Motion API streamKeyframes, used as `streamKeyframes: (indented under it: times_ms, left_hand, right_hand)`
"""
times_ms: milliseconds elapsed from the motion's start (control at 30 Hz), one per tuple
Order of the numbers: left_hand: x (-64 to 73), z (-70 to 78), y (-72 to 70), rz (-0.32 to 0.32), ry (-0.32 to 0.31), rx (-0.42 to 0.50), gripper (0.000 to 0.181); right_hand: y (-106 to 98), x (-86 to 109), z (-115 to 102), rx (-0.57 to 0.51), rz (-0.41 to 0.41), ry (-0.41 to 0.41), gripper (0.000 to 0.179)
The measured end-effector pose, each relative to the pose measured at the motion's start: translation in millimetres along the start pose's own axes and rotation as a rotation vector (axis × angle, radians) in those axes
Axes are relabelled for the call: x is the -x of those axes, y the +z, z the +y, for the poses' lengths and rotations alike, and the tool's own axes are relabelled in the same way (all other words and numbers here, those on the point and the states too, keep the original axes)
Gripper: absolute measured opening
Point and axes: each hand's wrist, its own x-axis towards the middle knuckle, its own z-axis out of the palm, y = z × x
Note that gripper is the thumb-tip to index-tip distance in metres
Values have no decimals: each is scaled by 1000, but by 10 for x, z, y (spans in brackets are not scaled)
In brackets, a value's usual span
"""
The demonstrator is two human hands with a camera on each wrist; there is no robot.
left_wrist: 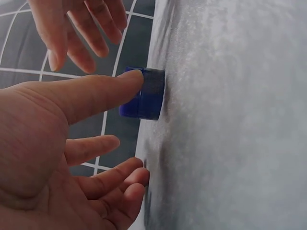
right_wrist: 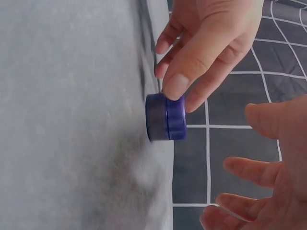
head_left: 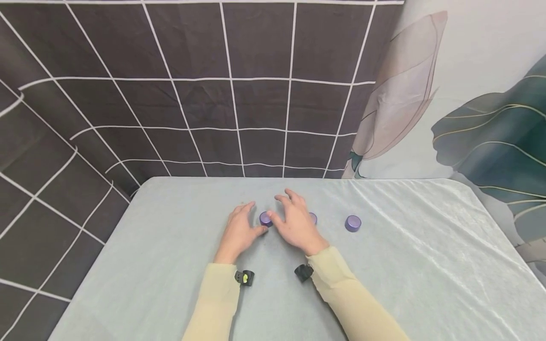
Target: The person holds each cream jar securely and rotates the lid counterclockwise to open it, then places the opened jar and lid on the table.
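Observation:
A small round jar with a purple lid (head_left: 264,219) stands upright on the cloth-covered table between the two hands. My left hand (head_left: 240,233) is at its left side, thumb and fingers spread apart. In the right wrist view, the left thumb (right_wrist: 177,85) overlaps the edge of the jar's lid; whether it touches cannot be told. My right hand (head_left: 297,223) hovers on the other side with loosely spread fingers, holding nothing. From above, its thumb tip partly covers the jar. A second purple-lidded jar (head_left: 313,218) is mostly hidden behind the right hand.
A third purple-topped jar (head_left: 352,223) stands farther right on the pale velvety tablecloth (head_left: 426,265). Behind the table's far edge hangs a dark cloth with a white grid (head_left: 260,104). A leaf-patterned curtain (head_left: 482,128) hangs at the back right.

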Motion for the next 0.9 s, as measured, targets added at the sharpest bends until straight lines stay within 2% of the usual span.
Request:
streamKeyframes:
  times_ms: [500, 900]
  left_hand:
    - [-44, -9, 55, 3, -32, 12, 72]
    - [-72, 11, 84, 9, -26, 3, 68]
  right_hand:
    - [94, -18, -20, 20, -27, 19, 54]
    - [121, -26, -30, -4, -37, 17, 58]
